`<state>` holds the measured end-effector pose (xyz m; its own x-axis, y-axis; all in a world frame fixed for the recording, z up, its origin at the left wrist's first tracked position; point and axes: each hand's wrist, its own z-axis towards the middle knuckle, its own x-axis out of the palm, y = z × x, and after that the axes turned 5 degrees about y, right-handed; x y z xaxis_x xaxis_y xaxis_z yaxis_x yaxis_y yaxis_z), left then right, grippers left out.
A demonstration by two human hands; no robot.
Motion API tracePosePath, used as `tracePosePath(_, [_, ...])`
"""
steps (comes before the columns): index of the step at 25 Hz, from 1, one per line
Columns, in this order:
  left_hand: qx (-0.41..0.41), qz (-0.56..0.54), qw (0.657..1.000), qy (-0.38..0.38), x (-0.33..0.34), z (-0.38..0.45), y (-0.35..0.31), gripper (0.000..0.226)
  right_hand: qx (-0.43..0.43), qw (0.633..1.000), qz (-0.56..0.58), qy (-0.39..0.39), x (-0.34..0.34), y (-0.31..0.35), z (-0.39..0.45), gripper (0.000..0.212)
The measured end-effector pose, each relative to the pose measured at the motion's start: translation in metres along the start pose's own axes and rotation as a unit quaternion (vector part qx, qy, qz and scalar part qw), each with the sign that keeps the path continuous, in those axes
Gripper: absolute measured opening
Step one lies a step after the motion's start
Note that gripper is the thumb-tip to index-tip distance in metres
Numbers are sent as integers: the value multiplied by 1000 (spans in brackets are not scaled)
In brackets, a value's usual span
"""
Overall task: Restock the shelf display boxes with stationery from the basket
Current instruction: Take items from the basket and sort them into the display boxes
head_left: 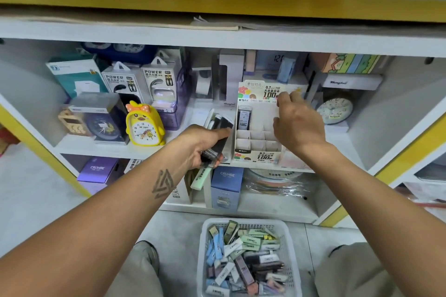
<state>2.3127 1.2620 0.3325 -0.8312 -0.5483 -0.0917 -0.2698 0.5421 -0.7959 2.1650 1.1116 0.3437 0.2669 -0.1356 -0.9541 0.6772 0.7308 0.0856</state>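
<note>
A white display box (pixel 257 149) with a grid of small compartments stands on the middle shelf; one dark lead case (pixel 244 118) sits upright in its back-left slot. My left hand (pixel 201 143) grips a bundle of dark lead cases (pixel 218 128) just left of the box, a pale green one sticking out below. My right hand (pixel 298 123) reaches over the box's right side, its fingers curled at the printed back card (pixel 261 91). Whether they pinch the card is unclear. A white mesh basket (pixel 205 231) on the floor holds several lead cases and erasers.
Left of the box stand a yellow duck clock (pixel 144 126), power bank packs (pixel 121 82) and a boxed dark clock (pixel 102 120). A round clock (pixel 335 109) sits to the right. Blue and purple boxes fill the lower shelf (pixel 277 207). My knees flank the basket.
</note>
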Motion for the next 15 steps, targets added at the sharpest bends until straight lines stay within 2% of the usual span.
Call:
tracePosePath(2, [-3, -5, 1000, 12, 6, -2, 2, 39, 12, 999, 13, 44, -3, -5, -7, 41])
tracePosePath(8, [18, -4, 1000, 21, 21, -9, 0, 38, 23, 989, 110, 94, -9, -17, -11, 45])
tracePosePath(11, [69, -55, 996, -2, 24, -13, -6, 38, -4, 995, 94, 26, -14, -16, -11, 28])
tracePosePath(12, [81, -71, 994, 2, 25, -15, -8, 39, -6, 991, 131, 9, -16, -12, -9, 23])
tracePosePath(13, [88, -87, 992, 13, 26, -17, -10, 40, 15, 976, 215, 19, -19, -7, -7, 21])
tracePosePath(14, [93, -101, 990, 26, 28, -19, -11, 41, 50, 942, 327, 55, -22, 0, -5, 21])
tracePosePath(15, [95, -111, 988, 40, 30, -20, -13, 43, 84, 892, 433, 97, -24, 6, -4, 23])
